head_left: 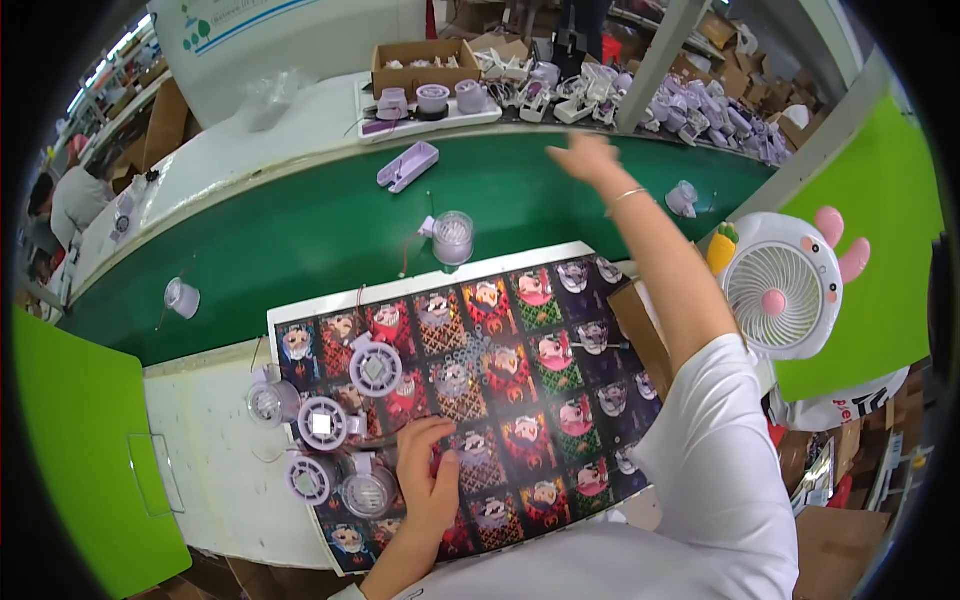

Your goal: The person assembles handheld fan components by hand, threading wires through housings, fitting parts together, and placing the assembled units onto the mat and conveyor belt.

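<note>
My left hand (426,478) rests on a picture-patterned mat (525,435), thumb apart from the bent fingers, with nothing visible in it. Just left of it lies a clear-ended round housing (368,492). Several similar lilac parts cluster there: a ringed housing (375,369), another with a white square centre (322,424), a smaller ringed one (309,480) and a clear cup-like one (272,402). My right arm reaches far over the green conveyor belt (330,225). The right hand (587,158) hovers there, fingers stretched leftward, holding nothing visible. Small metal rings (470,350) lie on the mat.
On the belt sit a lilac shell (408,167) and clear-ended housings (453,238), (182,298). Beyond it are a cardboard box (425,65) and heaped lilac parts (700,112). A white fan (782,285) stands right of my arm. Green panels (80,450) flank the bench.
</note>
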Demonstrator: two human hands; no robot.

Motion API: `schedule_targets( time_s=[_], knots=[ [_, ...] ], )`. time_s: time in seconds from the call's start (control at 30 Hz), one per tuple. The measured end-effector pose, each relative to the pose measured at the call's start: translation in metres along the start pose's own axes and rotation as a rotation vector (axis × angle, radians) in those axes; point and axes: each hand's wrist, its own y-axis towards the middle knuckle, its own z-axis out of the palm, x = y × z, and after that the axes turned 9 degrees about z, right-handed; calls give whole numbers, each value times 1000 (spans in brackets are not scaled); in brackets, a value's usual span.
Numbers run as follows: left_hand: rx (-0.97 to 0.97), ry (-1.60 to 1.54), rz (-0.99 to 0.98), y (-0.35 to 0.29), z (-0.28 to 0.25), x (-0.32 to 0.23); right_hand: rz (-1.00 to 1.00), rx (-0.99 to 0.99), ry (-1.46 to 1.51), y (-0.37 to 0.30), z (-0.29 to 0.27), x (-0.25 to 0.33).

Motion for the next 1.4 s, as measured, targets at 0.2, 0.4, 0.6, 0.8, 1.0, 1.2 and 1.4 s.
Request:
schedule_targets(
  time_s=[0.2,0.4,0.6,0.8,1.0,1.2,1.4],
  knots=[
    [14,-3,-36,6,-1,-1,545,-143,-64,43,18,-171],
    [65,-28,-53,11,4,-3,183,61,-281,60,11,-157],
    [16,21,42,8,2,-12,-340,187,882,-127,-92,-11],
    [-12,-41,134,5,2,-29,-723,-15,1001,-285,-107,6],
    [-92,-495,79,5,15,-65,-801,-14,1033,-352,-78,6],
    [-301,-333,19,-5,10,-56,-735,-141,1112,-404,-41,-5],
    [21,152,529,-2,-8,-42,-489,651,1016,-456,20,-38]
  ],
)
